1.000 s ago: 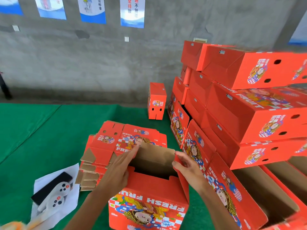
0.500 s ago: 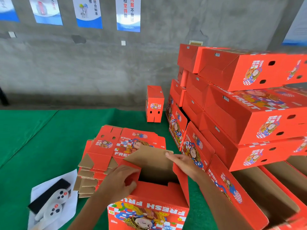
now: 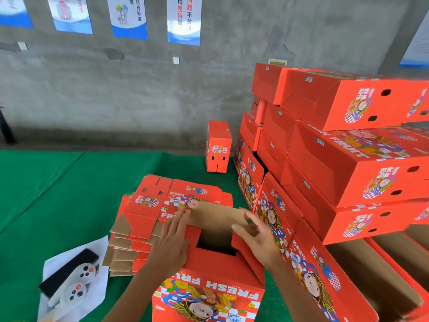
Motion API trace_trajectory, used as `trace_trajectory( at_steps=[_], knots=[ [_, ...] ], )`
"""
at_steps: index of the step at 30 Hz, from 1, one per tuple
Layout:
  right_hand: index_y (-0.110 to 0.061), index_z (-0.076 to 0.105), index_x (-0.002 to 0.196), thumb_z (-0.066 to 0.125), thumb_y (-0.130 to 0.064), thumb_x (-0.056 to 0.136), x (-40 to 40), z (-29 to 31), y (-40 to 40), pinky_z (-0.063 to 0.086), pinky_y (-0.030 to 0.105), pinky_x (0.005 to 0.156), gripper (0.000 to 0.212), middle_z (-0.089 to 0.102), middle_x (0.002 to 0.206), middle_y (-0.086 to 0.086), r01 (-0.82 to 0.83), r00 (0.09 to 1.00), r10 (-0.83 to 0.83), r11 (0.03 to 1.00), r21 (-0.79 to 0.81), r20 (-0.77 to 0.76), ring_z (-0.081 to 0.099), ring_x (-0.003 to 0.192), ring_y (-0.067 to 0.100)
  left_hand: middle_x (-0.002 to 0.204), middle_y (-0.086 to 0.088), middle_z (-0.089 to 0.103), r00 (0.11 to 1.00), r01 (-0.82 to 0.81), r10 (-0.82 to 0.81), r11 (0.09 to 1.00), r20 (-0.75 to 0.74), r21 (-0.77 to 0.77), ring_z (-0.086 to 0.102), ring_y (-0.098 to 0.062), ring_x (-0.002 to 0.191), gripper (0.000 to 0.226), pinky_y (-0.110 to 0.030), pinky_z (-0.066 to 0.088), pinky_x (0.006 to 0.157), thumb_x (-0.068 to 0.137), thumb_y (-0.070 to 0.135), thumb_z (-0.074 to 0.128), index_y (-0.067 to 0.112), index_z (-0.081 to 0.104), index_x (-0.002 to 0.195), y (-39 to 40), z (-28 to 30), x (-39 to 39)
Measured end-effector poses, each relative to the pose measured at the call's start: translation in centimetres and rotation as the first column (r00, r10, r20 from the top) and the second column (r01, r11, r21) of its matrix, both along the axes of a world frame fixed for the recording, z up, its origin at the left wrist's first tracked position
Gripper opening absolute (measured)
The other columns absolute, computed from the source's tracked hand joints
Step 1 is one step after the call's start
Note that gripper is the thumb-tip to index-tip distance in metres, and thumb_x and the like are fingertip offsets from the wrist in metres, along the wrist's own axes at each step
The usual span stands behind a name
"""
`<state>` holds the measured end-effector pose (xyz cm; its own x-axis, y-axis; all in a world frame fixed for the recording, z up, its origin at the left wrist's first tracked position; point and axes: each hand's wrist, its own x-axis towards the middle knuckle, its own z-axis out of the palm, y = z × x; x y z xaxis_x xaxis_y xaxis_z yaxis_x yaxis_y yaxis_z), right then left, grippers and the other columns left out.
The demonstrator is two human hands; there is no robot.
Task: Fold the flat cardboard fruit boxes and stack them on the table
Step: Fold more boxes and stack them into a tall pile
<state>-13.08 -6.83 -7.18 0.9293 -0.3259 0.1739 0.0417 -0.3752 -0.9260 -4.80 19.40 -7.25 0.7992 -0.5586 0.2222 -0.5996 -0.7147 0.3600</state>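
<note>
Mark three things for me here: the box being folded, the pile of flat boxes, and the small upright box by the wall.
box being folded [image 3: 216, 261]: head view, near red top flap.
pile of flat boxes [image 3: 148, 201]: head view, top sheet's printed face.
small upright box [image 3: 219, 147]: head view, front face.

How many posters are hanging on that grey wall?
5, maybe more. Four hang in a row along the top: far left, next, third, fourth. A fifth sits at the right edge. All are cropped by the frame.

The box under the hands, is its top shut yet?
Not yet. The box still shows a dark gap in its top, while the left hand and right hand press the flaps down.
</note>
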Motion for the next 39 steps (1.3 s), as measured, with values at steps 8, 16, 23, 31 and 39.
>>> trace_trajectory(
  at_steps=[8, 16, 23, 31, 39],
  knots=[
    [-0.041, 0.073, 0.120, 0.072, -0.023, 0.098, -1.4, -0.6, 0.4, 0.053, 0.014, 0.085, 0.029, 0.076, 0.115, -0.013, -0.042, 0.998, 0.039, 0.998, 0.056, 0.048, 0.072, 0.106, 0.009, 0.165, 0.029, 0.008, 0.996, 0.049, -0.061, 0.983, -0.065, -0.177, 0.021, -0.010, 0.152, 0.097, -0.032, 0.049, 0.095, 0.097, 0.012, 0.053, 0.052, -0.011, 0.157, 0.9, 0.0, 0.3],
    [-0.052, 0.066, 0.127, 0.038, -0.082, 0.094, -2.5, -0.8, -0.2, 0.036, 0.038, 0.113, 0.054, 0.055, 0.140, -0.029, -0.186, 0.954, 0.179, 0.982, -0.008, -0.242, 0.045, 0.136, -0.002, 0.150, 0.011, 0.048, 0.976, -0.037, -0.041, 0.937, -0.215, -0.349, 0.035, -0.016, 0.145, 0.048, -0.033, 0.036, 0.113, 0.099, 0.003, 0.044, 0.044, 0.055, 0.123, 0.7, 0.3, 0.7],
    [-0.051, 0.042, 0.148, 0.066, -0.083, 0.075, -1.5, -0.5, 0.3, 0.044, 0.038, 0.110, 0.083, 0.051, 0.138, -0.016, -0.205, 0.916, 0.041, 0.903, -0.378, -0.398, 0.051, 0.128, 0.011, 0.169, 0.010, 0.009, 0.957, -0.069, 0.121, 0.978, -0.263, 0.198, 0.015, -0.031, 0.155, 0.091, -0.055, 0.033, 0.116, 0.080, 0.084, 0.054, 0.049, 0.017, 0.155, -0.3, 0.4, 0.7],
    [-0.033, 0.063, 0.124, 0.054, -0.093, 0.073, -1.5, -0.2, 1.7, 0.047, 0.035, 0.100, 0.079, 0.062, 0.121, -0.012, 0.003, 0.932, -0.143, 0.921, -0.390, -0.332, 0.056, 0.118, 0.012, 0.164, 0.005, 0.018, 0.939, -0.233, 0.281, 0.944, -0.197, 0.236, 0.030, -0.037, 0.146, 0.087, -0.052, 0.042, 0.108, 0.082, 0.091, 0.013, 0.046, 0.025, 0.155, -2.5, 0.7, 0.5],
    [-0.012, 0.058, 0.118, 0.015, -0.079, 0.097, -6.6, -3.3, 0.2, 0.060, 0.040, 0.083, 0.082, 0.066, 0.112, 0.014, 0.360, 0.627, -0.031, 0.898, 0.254, -0.778, 0.068, 0.090, 0.028, 0.152, -0.013, 0.040, 0.900, -0.358, 0.402, 0.903, -0.170, 0.239, 0.047, -0.034, 0.137, 0.081, -0.054, 0.045, 0.107, 0.092, 0.081, 0.027, 0.031, 0.025, 0.157, -2.4, 0.4, 0.3]
  ],
)
